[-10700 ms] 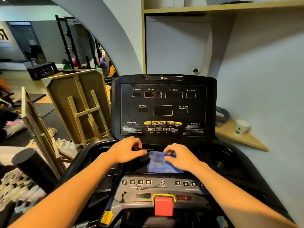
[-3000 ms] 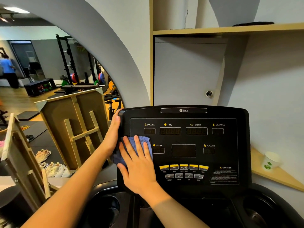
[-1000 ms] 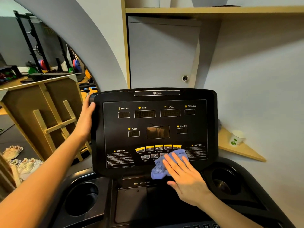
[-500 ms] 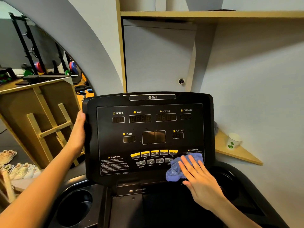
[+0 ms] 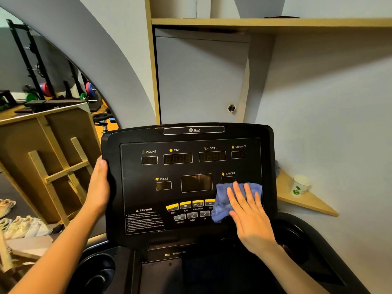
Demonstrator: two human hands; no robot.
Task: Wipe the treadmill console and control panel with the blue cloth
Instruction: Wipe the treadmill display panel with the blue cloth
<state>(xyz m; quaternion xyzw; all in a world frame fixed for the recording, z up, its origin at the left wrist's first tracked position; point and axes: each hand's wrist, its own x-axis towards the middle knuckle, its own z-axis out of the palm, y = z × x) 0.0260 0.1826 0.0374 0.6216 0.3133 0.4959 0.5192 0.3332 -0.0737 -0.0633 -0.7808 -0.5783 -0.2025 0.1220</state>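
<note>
The black treadmill console (image 5: 135,170) stands upright in front of me, with dark displays and a row of yellow and grey buttons (image 5: 186,205). My right hand (image 5: 249,213) lies flat with straight fingers on the blue cloth (image 5: 221,203), pressing it against the console's lower right, just below the CALORIE display. The cloth covers the rightmost buttons. My left hand (image 5: 99,187) grips the console's left edge, thumb on the front face, fingers hidden behind.
Round cup holders (image 5: 99,274) sit on both sides below the console. A paper cup (image 5: 300,185) stands on a wooden corner shelf (image 5: 305,200) to the right. A wooden frame (image 5: 53,158) leans at the left, shoes (image 5: 19,225) below it. A cabinet (image 5: 199,77) is behind.
My right hand has slid the cloth from the lower button row to the right and then upward toward the CALORIE display. My left hand keeps its grip on the console's left edge.
</note>
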